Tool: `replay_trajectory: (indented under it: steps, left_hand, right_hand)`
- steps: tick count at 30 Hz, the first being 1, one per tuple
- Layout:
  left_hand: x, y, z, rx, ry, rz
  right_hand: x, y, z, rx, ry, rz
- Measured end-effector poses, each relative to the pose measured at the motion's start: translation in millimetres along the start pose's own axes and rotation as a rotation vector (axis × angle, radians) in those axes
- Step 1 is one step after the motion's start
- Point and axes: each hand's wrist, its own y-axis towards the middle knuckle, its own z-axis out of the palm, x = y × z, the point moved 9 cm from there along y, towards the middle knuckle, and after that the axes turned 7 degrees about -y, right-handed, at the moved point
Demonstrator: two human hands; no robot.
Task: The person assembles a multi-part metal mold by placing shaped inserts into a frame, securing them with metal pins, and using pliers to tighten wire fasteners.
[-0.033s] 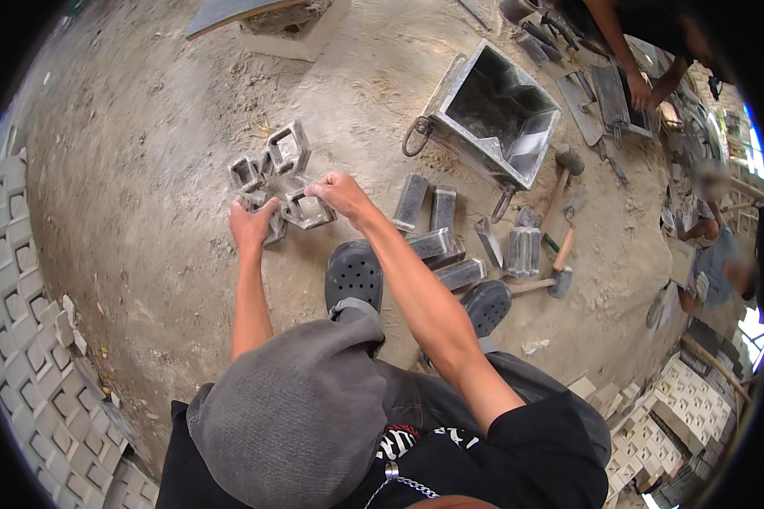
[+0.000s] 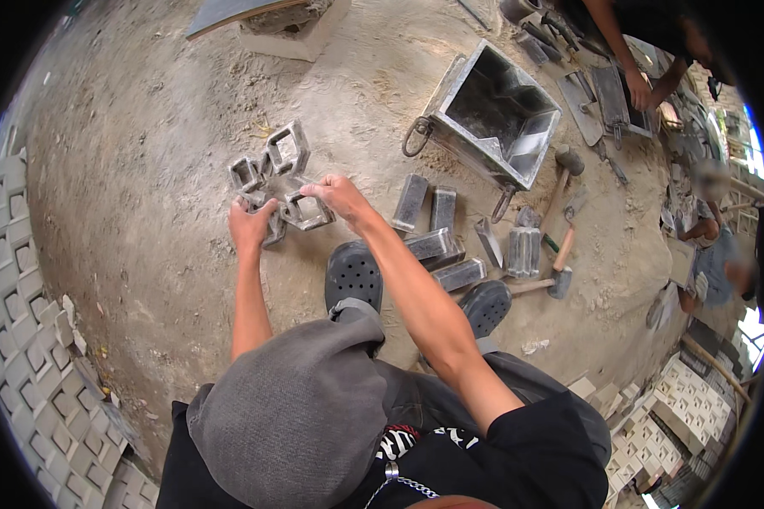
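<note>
A grey openwork block [image 2: 288,143], with several square openings joined in a cross-like pattern, is at the left of centre, low over or on the sandy floor. My left hand [image 2: 251,225] grips its near-left part, thumb toward the middle and fingers curled at the outer edge. On the near-right part, my right hand [image 2: 341,200] pinches the rim of one opening from above. Part of the block is hidden behind my fingers. Whether it touches the floor, I cannot tell.
A metal box mould [image 2: 497,114] with ring handles stands ahead right. Nearer lie several dark rectangular blocks [image 2: 411,202], a mallet [image 2: 570,161], a hammer [image 2: 559,282] and a trowel [image 2: 489,243]. Pale blocks [image 2: 13,331] are stacked left. A co-worker's hands [image 2: 639,89] are at far right.
My right hand has shifted very slightly left along the block's rim. Everything else looks the same.
</note>
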Motion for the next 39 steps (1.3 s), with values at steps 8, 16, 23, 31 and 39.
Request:
replay_trajectory:
  steps: [8,16,23,31,39]
  left_hand:
    - [-5,-1,-12,0.038,0.127,-0.017]
    - [-36,-16,10,0.282,-0.335,-0.114]
    - [-213,-99,84,0.564,-0.671,-0.002]
    - [-320,-191,146,0.907,-0.775,0.038]
    - [-319,-178,222,1.129,-1.088,-0.111]
  right_hand:
    - [25,-34,25,0.101,0.409,0.058]
    - [50,-82,-6,-0.204,0.461,-0.020]
    - [95,-171,-82,-0.577,-0.064,-0.339]
    - [123,-265,-143,-0.999,-0.590,-0.708]
    - [129,-285,-202,-1.141,-1.329,-0.831]
